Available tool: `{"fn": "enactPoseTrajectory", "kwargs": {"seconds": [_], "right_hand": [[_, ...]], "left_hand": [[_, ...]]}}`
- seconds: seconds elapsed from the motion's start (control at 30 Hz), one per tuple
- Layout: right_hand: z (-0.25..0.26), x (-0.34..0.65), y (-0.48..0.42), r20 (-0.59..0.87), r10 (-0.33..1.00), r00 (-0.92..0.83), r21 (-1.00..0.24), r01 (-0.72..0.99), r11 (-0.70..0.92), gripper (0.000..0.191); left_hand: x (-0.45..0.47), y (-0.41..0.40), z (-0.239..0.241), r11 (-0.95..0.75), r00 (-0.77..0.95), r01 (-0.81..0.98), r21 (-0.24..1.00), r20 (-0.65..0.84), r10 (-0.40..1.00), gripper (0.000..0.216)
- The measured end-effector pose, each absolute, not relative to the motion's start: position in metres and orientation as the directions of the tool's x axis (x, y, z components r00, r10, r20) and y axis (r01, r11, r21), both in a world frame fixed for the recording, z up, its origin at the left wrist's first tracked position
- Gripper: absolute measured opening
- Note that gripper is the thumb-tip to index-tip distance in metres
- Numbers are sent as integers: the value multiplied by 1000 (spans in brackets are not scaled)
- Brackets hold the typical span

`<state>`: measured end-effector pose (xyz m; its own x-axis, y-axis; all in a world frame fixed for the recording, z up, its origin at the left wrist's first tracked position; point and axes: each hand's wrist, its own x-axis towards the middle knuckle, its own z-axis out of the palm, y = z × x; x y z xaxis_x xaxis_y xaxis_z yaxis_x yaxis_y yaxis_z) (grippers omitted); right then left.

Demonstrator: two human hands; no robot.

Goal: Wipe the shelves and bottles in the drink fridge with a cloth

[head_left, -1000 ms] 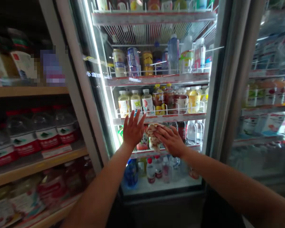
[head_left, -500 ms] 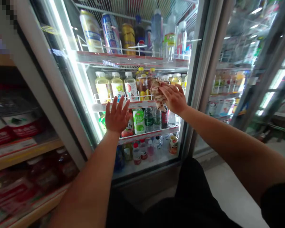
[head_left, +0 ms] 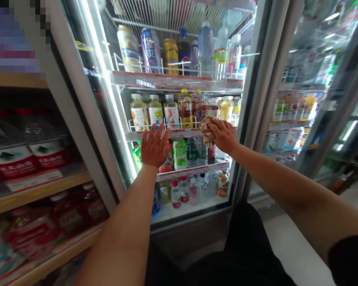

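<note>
My right hand [head_left: 226,136] is closed on a crumpled, light brown patterned cloth [head_left: 208,133]. Both are in front of the glass door of a lit drinks fridge, level with its middle shelf. My left hand [head_left: 155,146] is raised at the left of the same door with its fingers spread and nothing in it; the palm seems to rest on the glass, though I cannot tell for sure. Behind the glass, bottles with white caps [head_left: 171,111] line the middle shelf [head_left: 179,134]. A green bottle [head_left: 179,153] stands on the shelf below, just right of my left hand.
Tall cans [head_left: 150,49] and bottles fill the fridge's upper shelf. To the left, a wooden-edged rack [head_left: 74,183] holds packs of large red-labelled bottles [head_left: 18,159]. Another glass-fronted fridge [head_left: 295,115] stands at the right. My knee [head_left: 247,226] is close to the fridge base.
My right hand and the cloth have shifted slightly lower on the door. The whole view has swung a little left, so the shelves appear further right. My left hand stays spread.
</note>
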<state>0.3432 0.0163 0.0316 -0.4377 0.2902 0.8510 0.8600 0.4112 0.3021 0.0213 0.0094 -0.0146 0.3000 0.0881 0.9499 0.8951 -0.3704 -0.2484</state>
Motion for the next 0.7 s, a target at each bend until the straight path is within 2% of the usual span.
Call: {"fn": "enactPoseTrajectory", "kwargs": {"seconds": [0.13,0.27,0.37,0.47,0.6,0.67,0.7], "right_hand": [[47,341,18,883,265,-387,265,879,397,44],[71,336,27,957,209,-203,110,916,386,60],[82,331,37,975,166,-146,61,899,434,68],[87,325,40,957,153,-246,150,872,465,67],[95,323,36,797,168,-581,425,735,528,52],[102,325,37,754,168,-635,471,701,536,49],[106,326,39,777,165,-607,452,721,525,48]], "left_hand": [[21,9,-14,-393,298,888,-239,950,96,59],[21,10,-16,-369,314,889,-271,948,60,61],[20,11,-16,-364,314,890,-275,948,51,61],[20,10,-16,-386,302,888,-251,950,77,59],[20,9,-16,-382,298,893,-240,949,100,57],[20,8,-15,-372,296,897,-239,949,106,56],[21,8,-15,-365,299,899,-243,949,102,56]]}}
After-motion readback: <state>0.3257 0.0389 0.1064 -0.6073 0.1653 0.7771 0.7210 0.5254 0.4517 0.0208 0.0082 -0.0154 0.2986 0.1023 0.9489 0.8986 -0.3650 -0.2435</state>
